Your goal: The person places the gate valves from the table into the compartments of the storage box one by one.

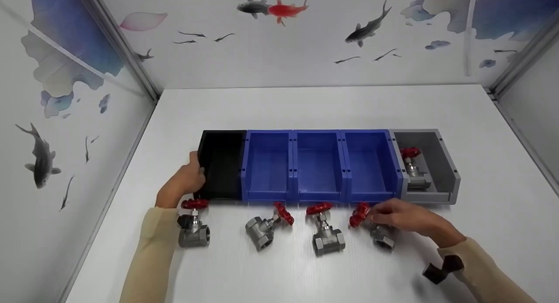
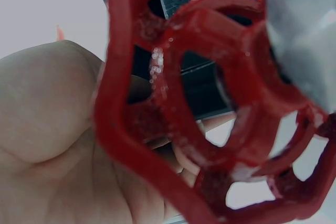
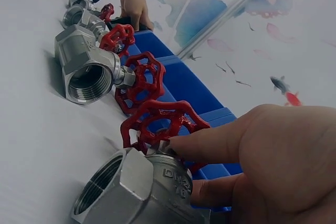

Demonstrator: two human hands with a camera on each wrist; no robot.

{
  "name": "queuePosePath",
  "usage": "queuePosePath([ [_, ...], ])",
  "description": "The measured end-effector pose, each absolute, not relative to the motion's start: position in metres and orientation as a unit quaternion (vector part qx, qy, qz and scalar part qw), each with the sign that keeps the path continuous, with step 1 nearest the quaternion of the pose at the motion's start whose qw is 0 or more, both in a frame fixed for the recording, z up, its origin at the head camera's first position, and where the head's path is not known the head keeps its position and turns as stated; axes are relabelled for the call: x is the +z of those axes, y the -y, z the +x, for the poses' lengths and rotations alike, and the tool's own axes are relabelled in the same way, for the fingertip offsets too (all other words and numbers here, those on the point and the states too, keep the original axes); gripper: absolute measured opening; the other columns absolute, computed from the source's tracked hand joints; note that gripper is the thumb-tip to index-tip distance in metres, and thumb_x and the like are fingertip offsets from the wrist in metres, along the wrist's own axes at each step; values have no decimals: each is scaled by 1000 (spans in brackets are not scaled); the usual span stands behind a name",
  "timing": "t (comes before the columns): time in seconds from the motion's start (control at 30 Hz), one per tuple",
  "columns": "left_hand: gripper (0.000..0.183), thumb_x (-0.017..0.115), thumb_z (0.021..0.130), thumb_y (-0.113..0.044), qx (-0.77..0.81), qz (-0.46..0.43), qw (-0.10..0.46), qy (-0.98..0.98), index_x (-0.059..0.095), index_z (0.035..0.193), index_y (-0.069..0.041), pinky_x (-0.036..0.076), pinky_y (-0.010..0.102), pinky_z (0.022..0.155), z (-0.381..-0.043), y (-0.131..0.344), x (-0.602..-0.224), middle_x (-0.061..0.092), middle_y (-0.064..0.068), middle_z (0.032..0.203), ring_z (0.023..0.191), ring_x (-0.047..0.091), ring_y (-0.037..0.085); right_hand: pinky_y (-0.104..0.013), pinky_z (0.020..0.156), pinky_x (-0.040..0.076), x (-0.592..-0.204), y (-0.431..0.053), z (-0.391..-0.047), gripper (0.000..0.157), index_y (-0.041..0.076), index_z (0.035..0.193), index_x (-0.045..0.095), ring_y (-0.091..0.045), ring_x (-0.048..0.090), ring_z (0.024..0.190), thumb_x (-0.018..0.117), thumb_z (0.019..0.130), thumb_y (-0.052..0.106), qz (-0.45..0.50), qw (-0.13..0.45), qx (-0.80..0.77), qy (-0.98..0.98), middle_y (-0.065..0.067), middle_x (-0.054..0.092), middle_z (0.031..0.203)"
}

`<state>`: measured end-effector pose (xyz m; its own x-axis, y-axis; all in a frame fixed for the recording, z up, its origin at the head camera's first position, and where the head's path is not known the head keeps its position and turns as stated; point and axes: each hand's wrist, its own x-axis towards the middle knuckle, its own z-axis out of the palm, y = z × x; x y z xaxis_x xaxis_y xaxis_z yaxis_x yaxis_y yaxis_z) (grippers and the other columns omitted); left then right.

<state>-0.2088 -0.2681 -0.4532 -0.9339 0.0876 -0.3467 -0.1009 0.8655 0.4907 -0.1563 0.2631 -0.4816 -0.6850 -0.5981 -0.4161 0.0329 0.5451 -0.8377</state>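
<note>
My right hand [image 1: 406, 215] pinches a valve [image 1: 382, 237], four o'clock.
Left hand [image 1: 185, 178] touches black bin [image 1: 223, 165], eight o'clock; can't tell its grip.

White walls enclose the white surface [image 1: 279, 106]. Grey and red fish [image 1: 288, 9], a pink petal [image 1: 144, 22] and blue leaves [image 1: 513, 12] decorate the back wall [image 1: 301, 67]; metal posts [image 1: 122, 43] line both corners. Soft light glosses the surface.

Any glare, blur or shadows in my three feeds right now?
Head: pale sheen on the table, soft shadow beside the right sleeve; left wrist: close red handwheel shows small glints, silver stem blurred; right wrist: dimmer than head, but lettering on the nearest valve is partly readable.
</note>
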Motion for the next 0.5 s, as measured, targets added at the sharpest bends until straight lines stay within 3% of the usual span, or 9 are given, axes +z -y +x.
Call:
queuePosePath([
  [0.33,52,29,105,-11,257,-6,187,-948,5,147,6,45,47,81,-209,267,-452,59,38,112,88,58,35,-25,60,45,-482,-261,-154,26,-2,103,70,-11,55,71,56,101,19,-176,352,-439,-808,-5,64,86],
  [0.5,52,30,104,-10,263,-6,189,-946,5,147,6,45,47,80,-208,267,-451,59,37,110,86,58,35,-25,60,44,-482,-259,-153,27,-4,101,68,-11,53,71,57,101,20,-167,352,-446,-806,-3,61,85],
])
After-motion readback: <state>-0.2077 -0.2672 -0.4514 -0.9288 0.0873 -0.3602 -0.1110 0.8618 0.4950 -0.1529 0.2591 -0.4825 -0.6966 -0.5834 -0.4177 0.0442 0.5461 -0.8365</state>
